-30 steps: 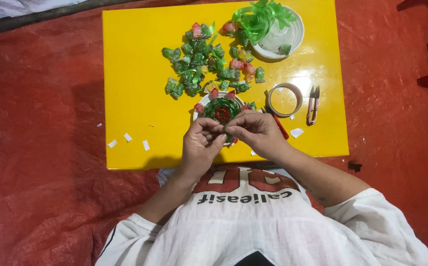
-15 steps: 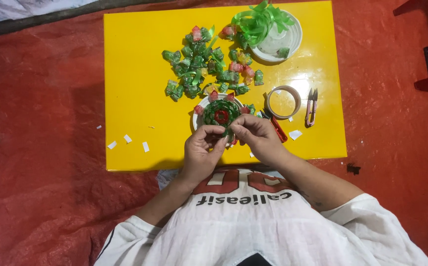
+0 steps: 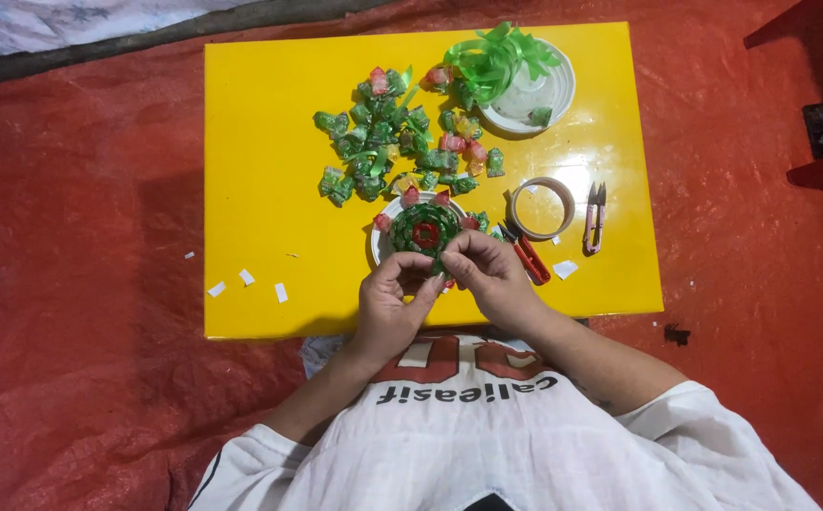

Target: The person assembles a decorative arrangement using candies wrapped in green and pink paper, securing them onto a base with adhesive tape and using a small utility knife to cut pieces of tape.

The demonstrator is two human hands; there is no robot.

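Roughly, near to far:
Left hand [image 3: 388,308]: fingers curled, pinching the near rim of the round green folded-wrapper rosette with a red centre [image 3: 424,230].
Right hand [image 3: 489,274]: closed in a pinch on the same near edge, fingertips meeting the left's.
Rosette: lies flat on a small white disc [image 3: 379,248] at the near middle of the yellow rectangular table [image 3: 260,170]; round, so no long axis; face up.
Technique: judged, keep it flat, press at the rim only.
Beside: red-handled scissors [image 3: 528,259], tape ring [image 3: 542,208], thread snips [image 3: 594,218].
Far: pile of green and red folded wrapper pieces [image 3: 392,142], white bowl with green ribbon strips [image 3: 548,95].
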